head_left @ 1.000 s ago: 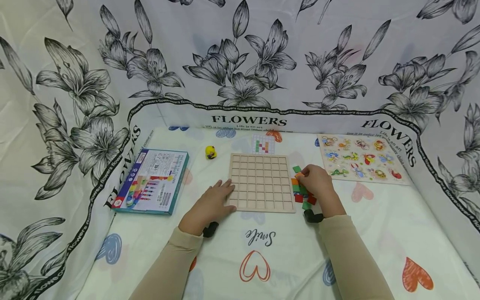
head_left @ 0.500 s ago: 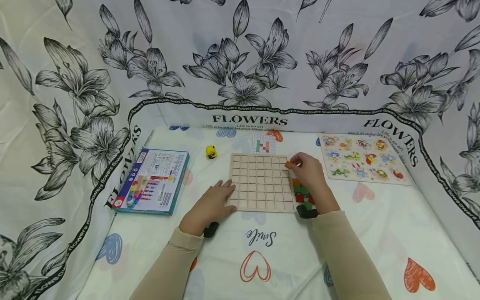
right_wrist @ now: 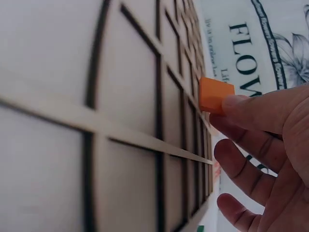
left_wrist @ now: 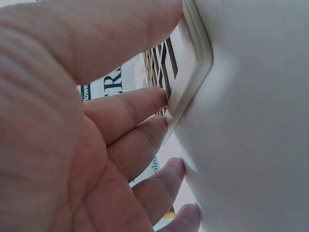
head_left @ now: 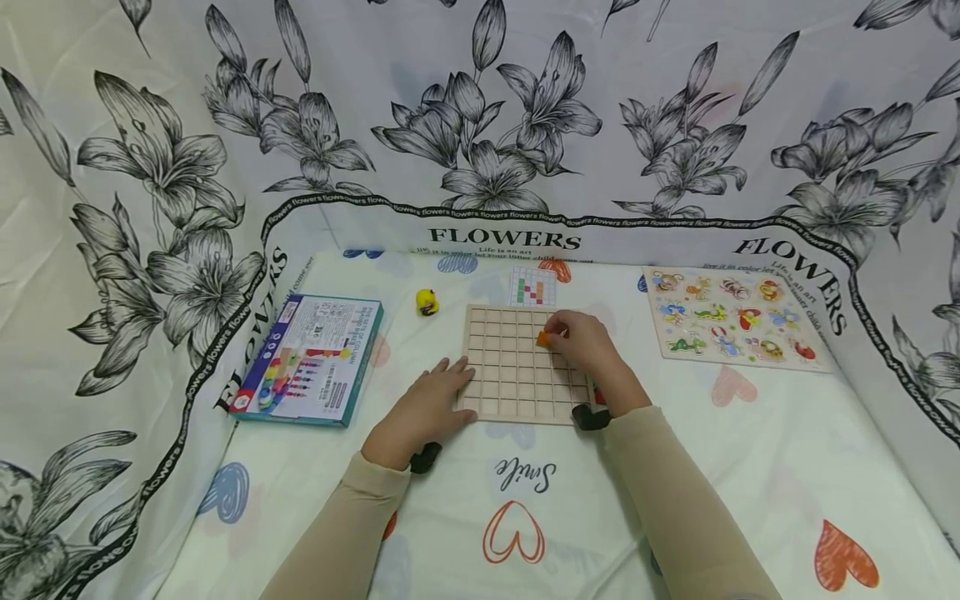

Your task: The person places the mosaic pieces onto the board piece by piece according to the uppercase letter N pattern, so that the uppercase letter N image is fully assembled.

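Note:
A wooden grid board point(head_left: 510, 375) with square cells lies in the middle of the table. Over its upper right part, my right hand point(head_left: 588, 346) pinches an orange square tile point(right_wrist: 215, 94) between thumb and fingers; in the right wrist view the tile stands close to the grid. My left hand point(head_left: 427, 404) rests at the board's left edge with spread fingers, and the left wrist view shows thumb and fingertips point(left_wrist: 161, 99) at the board's rim. Red and green tiles point(head_left: 598, 395) beside the board are mostly hidden behind my right hand.
Behind the board lies a pattern card point(head_left: 533, 287) with coloured squares. To the left are a yellow toy duck point(head_left: 427, 302) and a flat boxed toy point(head_left: 307, 362); at right lies an insect picture puzzle board point(head_left: 738, 321). A floral cloth point(head_left: 495, 108) rises behind.
My right hand has picked the orange tile from the pile at the board's right and carried it left over the grid. My left hand has stayed at the board's edge.

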A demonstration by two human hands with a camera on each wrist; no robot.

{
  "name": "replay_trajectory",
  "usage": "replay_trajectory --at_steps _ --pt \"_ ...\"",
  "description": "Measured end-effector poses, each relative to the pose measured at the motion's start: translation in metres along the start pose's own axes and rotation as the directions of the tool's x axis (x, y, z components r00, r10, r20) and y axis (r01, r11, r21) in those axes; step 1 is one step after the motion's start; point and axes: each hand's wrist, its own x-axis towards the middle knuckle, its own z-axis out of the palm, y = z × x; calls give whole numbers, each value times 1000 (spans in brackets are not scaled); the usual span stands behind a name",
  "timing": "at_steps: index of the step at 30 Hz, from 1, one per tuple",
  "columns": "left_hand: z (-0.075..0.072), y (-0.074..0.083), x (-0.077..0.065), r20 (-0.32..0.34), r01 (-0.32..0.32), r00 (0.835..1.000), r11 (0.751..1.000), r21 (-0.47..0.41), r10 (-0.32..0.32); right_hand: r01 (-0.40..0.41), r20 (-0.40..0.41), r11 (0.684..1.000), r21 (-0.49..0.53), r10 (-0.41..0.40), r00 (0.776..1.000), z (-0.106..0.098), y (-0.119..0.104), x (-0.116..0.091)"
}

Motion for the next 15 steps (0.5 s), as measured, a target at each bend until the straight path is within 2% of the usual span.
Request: replay_trajectory --at_steps 9,15 --pt "0 0 -1 -1 0 1000 1000 -2 0 8 12 999 -41 -7 1000 4 -5 3" --pt "-1 2 -1 2 9 1000 1000 5 -9 -4 48 1000 -31 6 999 4 -5 3"
